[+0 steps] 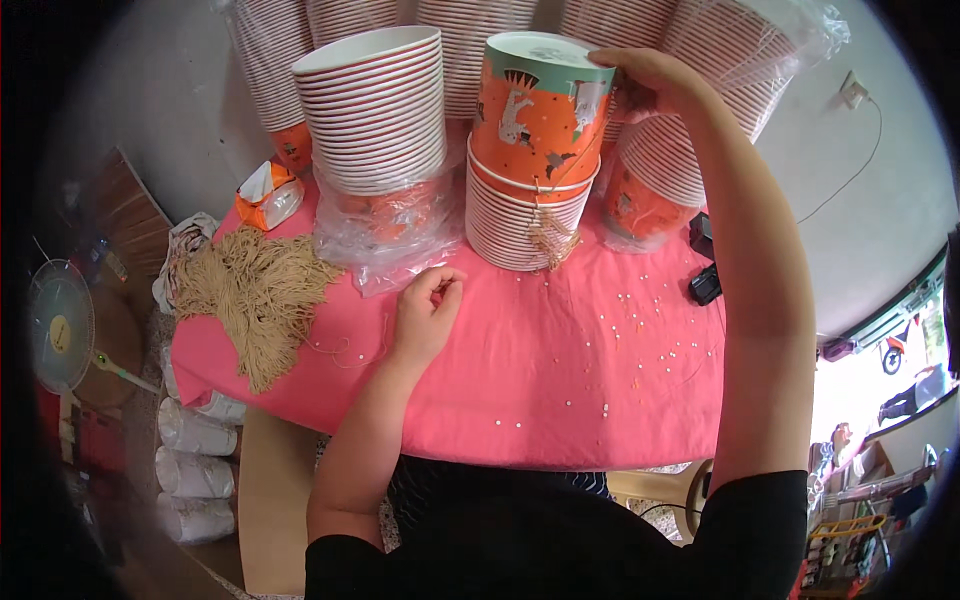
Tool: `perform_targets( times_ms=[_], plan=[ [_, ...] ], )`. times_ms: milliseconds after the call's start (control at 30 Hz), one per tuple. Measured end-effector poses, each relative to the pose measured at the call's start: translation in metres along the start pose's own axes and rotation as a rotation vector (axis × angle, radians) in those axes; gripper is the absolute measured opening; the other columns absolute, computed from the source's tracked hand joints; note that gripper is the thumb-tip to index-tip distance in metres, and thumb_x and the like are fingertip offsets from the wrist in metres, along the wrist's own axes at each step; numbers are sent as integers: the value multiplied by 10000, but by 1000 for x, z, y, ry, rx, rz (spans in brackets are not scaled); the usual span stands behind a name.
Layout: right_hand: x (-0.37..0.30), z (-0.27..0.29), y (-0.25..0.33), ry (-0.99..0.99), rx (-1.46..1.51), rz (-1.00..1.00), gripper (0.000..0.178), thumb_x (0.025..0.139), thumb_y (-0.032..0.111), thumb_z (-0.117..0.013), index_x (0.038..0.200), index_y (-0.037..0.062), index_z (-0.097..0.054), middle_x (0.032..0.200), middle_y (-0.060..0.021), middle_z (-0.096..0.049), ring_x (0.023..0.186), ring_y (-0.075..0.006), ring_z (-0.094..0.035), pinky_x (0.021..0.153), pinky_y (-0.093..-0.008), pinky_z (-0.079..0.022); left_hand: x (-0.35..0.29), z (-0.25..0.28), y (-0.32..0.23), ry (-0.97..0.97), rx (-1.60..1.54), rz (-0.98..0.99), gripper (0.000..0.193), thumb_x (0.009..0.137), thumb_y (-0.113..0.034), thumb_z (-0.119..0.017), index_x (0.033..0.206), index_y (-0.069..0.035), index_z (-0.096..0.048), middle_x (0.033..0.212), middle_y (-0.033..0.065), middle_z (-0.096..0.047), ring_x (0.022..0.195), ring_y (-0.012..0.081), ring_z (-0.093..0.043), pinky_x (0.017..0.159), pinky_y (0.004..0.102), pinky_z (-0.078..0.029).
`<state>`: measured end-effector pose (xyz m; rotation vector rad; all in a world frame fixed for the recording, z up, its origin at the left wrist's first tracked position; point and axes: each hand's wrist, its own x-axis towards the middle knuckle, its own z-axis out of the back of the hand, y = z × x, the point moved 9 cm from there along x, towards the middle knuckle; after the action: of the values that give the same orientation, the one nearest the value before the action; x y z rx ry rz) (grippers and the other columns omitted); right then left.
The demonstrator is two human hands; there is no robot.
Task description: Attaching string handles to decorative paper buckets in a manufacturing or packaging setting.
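Upside down on a stack of nested white-rimmed buckets [515, 232] sits an orange and green paper bucket [545, 125] printed with animals. My right hand [650, 80] grips its upper right edge, thumb on top and the other fingers partly hidden behind. Tan strings [553, 238] hang down the front of the stack. My left hand [427, 312] rests on the pink cloth [500, 350] in front of the stacks. Its fingers are curled in, and nothing shows in them. To its left lies a heap of cut tan string [255, 290].
A tall leaning stack of upright buckets [375, 110] stands in clear plastic [390, 230], with more wrapped stacks behind. An orange and white packet [268, 195] lies at the left. Small white bits [640, 330] dot the cloth. Black objects [705, 285] sit by the right edge; a fan [62, 325] is left.
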<state>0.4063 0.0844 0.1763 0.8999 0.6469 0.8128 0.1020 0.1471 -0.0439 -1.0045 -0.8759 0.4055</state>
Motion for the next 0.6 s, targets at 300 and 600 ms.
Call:
perform_targets(
  times_ms=[300,600],
  plan=[
    [5,6,-13,-110,-206,21,503,877,518,-565,866,23,-651,628,-84,-576,525,-220,-592,485,-382,-539,2,-5,-6,39,28,9,112,895,-56,-615,991,-12,-653,880,22,-658,772,73,-577,678,225,-473],
    [-101,-41,113,-903,-847,836,350,903,359,-566,1025,34,-612,955,-185,-657,907,-397,-630,791,-459,-513,-1,-3,-10,31,45,-31,117,875,-40,-608,977,3,-649,848,62,-660,712,118,-590,643,256,-475]
  ],
)
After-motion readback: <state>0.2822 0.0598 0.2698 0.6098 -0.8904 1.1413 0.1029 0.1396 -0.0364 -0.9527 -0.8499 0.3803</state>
